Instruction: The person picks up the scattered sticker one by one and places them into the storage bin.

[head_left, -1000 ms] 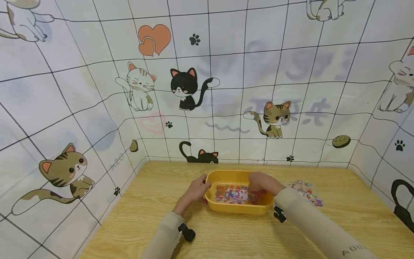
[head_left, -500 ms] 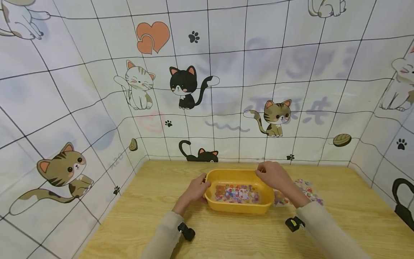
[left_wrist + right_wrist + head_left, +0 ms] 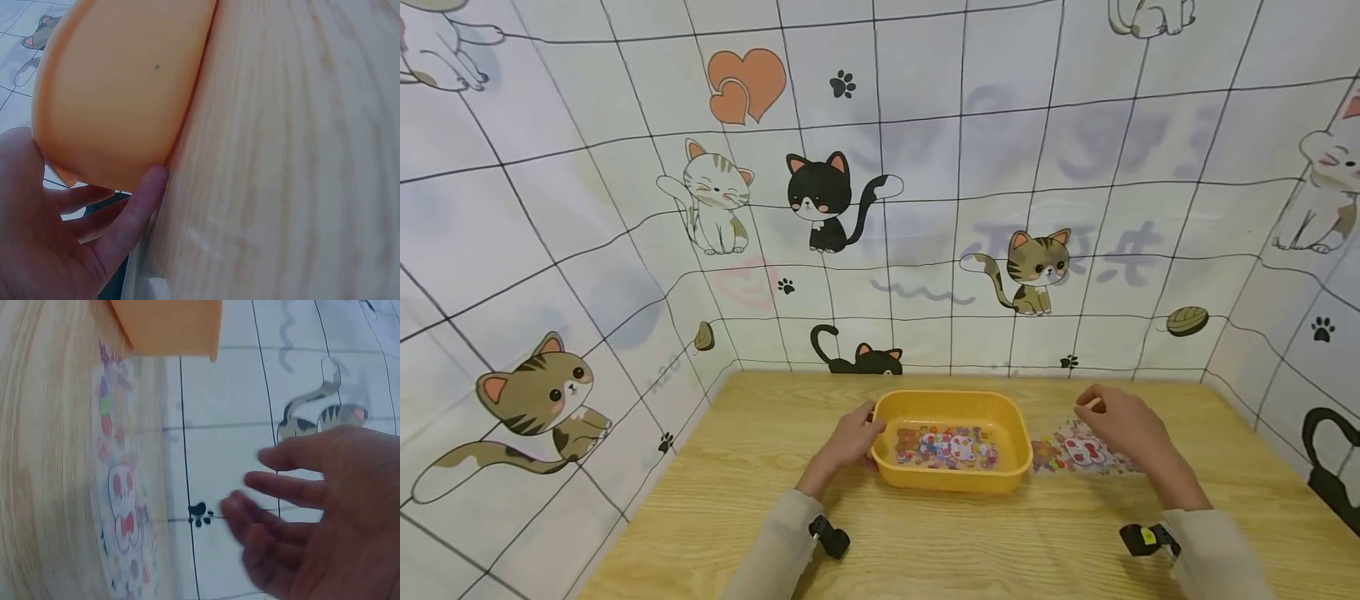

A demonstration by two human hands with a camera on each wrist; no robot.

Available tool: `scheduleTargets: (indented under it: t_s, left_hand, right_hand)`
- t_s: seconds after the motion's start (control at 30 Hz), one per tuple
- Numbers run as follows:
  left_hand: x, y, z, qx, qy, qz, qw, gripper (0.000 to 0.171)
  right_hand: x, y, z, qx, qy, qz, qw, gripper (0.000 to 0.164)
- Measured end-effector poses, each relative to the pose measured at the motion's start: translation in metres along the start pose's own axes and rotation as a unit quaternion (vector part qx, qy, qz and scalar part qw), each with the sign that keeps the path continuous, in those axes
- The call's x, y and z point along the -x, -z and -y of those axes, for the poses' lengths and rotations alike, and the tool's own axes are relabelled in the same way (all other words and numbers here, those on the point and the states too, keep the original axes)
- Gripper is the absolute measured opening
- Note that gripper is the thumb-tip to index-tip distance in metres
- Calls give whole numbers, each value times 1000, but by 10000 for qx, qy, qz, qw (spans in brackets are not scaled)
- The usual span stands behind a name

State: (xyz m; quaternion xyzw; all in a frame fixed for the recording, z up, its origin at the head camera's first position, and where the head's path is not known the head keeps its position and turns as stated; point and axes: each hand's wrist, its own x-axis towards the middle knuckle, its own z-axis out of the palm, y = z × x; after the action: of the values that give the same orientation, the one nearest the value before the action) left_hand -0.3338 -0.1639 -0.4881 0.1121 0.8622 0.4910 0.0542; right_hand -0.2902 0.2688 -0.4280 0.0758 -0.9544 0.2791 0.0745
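Yellow basin (image 3: 951, 480) stands upright on a wooden table (image 3: 925, 550), its opening facing up and its long axis running left to right, roughly level with the foot of the wall behind. One rounded short end points to the left hand (image 3: 848, 439), the other to a clear printed sheet (image 3: 1078, 454). Brightly coloured cartoon figures (image 3: 947, 448) show on the floor of the basin, seen through its open top.

At the basin's left end the left hand has a firm hold, thumb over the rim and fingers against the outside wall. Well to the right of the basin, the right hand (image 3: 1126, 423) is above the sheet, fingers loosely bent, with a narrow gap between thumb and forefinger and nothing in it. The sheet lies flat just beside the basin's right end, a white figure with red on it among smaller prints.

Pale grain runs through the tabletop around the basin. Behind the basin hangs a white wall covering (image 3: 925, 167) with dark grid lines, carrying a black-and-white cat (image 3: 822, 200), a striped cat (image 3: 1039, 271) and orange hearts (image 3: 748, 87); similar covering closes off both sides.
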Motion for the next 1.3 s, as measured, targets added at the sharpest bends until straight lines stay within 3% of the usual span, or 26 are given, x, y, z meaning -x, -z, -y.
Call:
scheduleTargets:
  t_s: [0.13, 0.37, 0.6, 1.0, 1.3]
  left_hand:
    - [0, 0, 1, 24, 6, 19, 10000, 39]
    - [-2, 1, 0, 78, -22, 64, 9999, 39]
    - [0, 2, 2, 78, -19, 91, 9999, 39]
    - [-3, 5, 2, 116, 7, 91, 9999, 41]
    - [-3, 3, 3, 38, -31, 89, 9999, 41]
  right_hand:
    - [2, 5, -16, -45, -121, 540, 9985, 42]
    - [5, 12, -37, 276, -253, 673, 9970, 45]
    - [6, 6, -53, 314, -609, 970, 9929, 57]
    - [1, 14, -67, 556, -1186, 988, 9864, 72]
    - [0, 7, -84, 613, -1110, 1062, 9862, 71]
